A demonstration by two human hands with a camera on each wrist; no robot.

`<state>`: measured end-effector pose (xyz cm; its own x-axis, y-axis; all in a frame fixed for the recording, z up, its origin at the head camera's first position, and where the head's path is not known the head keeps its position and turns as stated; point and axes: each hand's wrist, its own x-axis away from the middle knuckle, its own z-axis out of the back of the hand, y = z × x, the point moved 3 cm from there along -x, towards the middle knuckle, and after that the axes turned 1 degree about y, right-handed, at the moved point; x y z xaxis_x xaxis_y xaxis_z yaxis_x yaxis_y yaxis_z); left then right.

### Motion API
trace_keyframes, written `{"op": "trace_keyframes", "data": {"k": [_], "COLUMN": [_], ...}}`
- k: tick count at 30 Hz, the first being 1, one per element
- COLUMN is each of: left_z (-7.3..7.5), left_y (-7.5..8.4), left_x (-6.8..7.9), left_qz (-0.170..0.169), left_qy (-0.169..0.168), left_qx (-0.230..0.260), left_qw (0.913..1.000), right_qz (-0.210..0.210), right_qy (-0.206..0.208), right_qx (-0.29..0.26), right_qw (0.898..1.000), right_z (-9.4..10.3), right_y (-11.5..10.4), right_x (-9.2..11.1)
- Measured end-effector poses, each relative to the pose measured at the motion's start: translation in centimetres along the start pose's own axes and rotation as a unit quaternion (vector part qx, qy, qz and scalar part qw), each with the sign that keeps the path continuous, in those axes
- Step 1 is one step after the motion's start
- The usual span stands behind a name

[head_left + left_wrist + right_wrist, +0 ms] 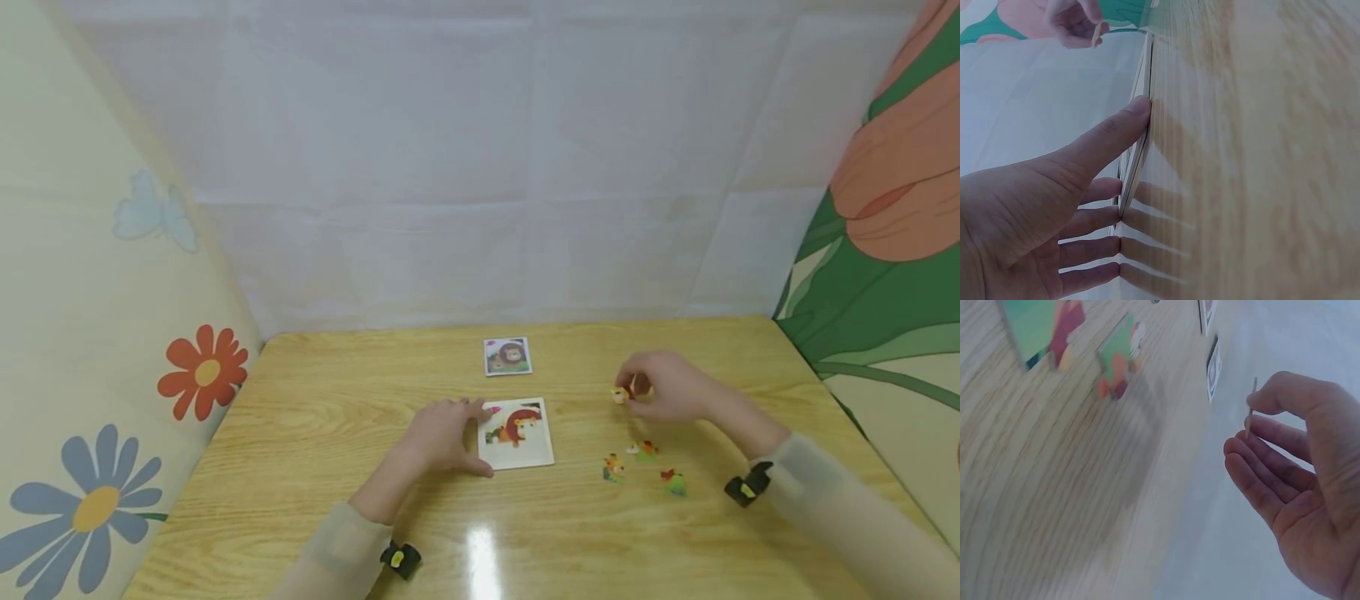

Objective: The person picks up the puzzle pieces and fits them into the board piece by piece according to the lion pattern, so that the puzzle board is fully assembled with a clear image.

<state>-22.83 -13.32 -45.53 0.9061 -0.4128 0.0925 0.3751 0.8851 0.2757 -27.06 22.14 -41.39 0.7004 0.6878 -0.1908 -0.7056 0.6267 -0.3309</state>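
My right hand (pixel 670 386) pinches a jigsaw piece (pixel 619 395) between thumb and fingers, held up off the table; the right wrist view shows the piece (pixel 1252 406) edge-on. A square puzzle board (pixel 546 450) with a white rim lies in the middle, a lion picture partly filled in on it. At its left side rests my left hand (pixel 444 437), fingers straight and spread. In the left wrist view the thumb of that hand (pixel 1029 206) touches the board's edge (pixel 1146 81).
Several loose jigsaw pieces (pixel 613 468) lie on the wooden table (pixel 337 375) in front of my right hand. Behind the board is a small lion picture card (pixel 507 371). A white cloth (pixel 450 167) hangs at the back, with flower-patterned ones at both sides.
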Motion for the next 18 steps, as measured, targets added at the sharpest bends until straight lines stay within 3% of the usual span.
{"op": "trace_keyframes", "data": {"k": [9,18], "left_z": [0.0,0.0], "left_y": [0.0,0.0], "left_x": [-0.1,0.0], "left_qz": [-0.005,-0.008], "left_qy": [0.001,0.005], "left_qx": [-0.002,0.0], "left_qw": [1.0,1.0], "right_qz": [0.012,0.057], "right_qy": [0.009,0.02], "right_qx": [-0.008,-0.024], "right_qw": [1.0,0.998], "right_z": [-0.6,-1.8], "right_y": [-1.8,-3.6], "right_x": [-2.4,-4.4]}}
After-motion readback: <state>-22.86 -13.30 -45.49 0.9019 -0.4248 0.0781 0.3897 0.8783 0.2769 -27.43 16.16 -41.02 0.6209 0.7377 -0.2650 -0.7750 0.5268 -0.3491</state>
